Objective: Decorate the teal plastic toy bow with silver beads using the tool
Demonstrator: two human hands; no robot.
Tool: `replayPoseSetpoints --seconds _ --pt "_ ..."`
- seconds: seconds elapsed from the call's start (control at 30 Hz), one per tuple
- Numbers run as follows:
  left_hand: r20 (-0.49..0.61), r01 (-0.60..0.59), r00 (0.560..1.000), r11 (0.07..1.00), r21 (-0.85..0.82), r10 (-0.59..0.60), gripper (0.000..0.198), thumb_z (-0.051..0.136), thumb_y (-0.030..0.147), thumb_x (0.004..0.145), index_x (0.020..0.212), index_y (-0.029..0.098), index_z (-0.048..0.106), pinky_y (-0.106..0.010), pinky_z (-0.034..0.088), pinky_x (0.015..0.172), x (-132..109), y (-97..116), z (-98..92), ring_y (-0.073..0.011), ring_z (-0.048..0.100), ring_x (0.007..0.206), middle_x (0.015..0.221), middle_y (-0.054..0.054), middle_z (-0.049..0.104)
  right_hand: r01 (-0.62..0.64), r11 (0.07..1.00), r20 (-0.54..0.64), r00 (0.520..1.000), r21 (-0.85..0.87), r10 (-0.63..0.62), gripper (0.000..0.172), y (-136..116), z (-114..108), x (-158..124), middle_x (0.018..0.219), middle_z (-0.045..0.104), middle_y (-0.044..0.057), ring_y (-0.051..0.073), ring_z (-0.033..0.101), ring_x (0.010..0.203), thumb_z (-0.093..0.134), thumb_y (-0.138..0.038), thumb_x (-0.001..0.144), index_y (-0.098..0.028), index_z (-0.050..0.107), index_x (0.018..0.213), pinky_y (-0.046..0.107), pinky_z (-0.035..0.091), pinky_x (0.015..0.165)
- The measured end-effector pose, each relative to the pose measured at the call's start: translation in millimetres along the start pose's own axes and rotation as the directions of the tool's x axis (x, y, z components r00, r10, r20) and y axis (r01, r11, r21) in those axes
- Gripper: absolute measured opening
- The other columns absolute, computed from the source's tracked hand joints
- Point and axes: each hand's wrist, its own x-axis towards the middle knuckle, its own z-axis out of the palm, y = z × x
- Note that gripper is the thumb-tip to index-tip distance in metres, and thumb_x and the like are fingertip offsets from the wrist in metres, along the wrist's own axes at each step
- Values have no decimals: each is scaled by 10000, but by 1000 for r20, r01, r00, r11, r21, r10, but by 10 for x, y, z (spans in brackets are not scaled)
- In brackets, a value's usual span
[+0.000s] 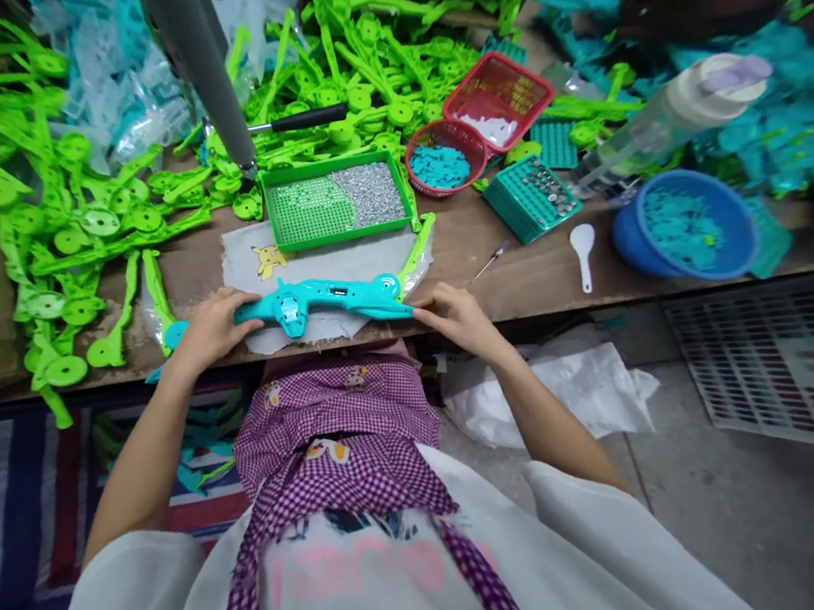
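Observation:
A turquoise plastic toy bow [342,299] with green limbs lies crosswise at the table's front edge, on a grey cloth [242,267]. My left hand [218,330] is closed around its left part, thumb and fingers against the turquoise body. At the other end, my right hand [460,316] pinches the tip of the turquoise body between thumb and fingers. A green limb [416,255] sticks up at the right end. Just beyond the bow stands a green tray [344,238] holding small silvery screws [374,194].
Green limbs [345,81] are heaped across the back and left. A screwdriver [309,118] hangs by a grey post [202,61]. To the right are a red basket [481,158], teal trays [516,219], a white spoon [583,255], a blue bowl [633,243] and a bottle [682,105].

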Motion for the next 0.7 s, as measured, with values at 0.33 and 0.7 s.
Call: replayPoseSetpoints --seconds 0.33,0.7 --pt "48 8 999 997 -74 -5 367 736 373 759 1085 208 708 -440 486 917 159 73 80 -304 641 1006 1069 -100 697 262 901 81 965 -345 -250 440 -729 357 174 1456 545 84 280 487 1351 428 -354 993 -274 494 1421 492 326 1108" --pt "22 56 998 966 -252 -52 273 757 248 704 960 212 672 -464 509 945 162 46 217 -289 670 1025 1074 -82 724 419 878 374 872 -234 -316 455 -916 921 536 1521 482 43 228 408 1442 381 -380 1013 -254 471 1440 536 268 1212"
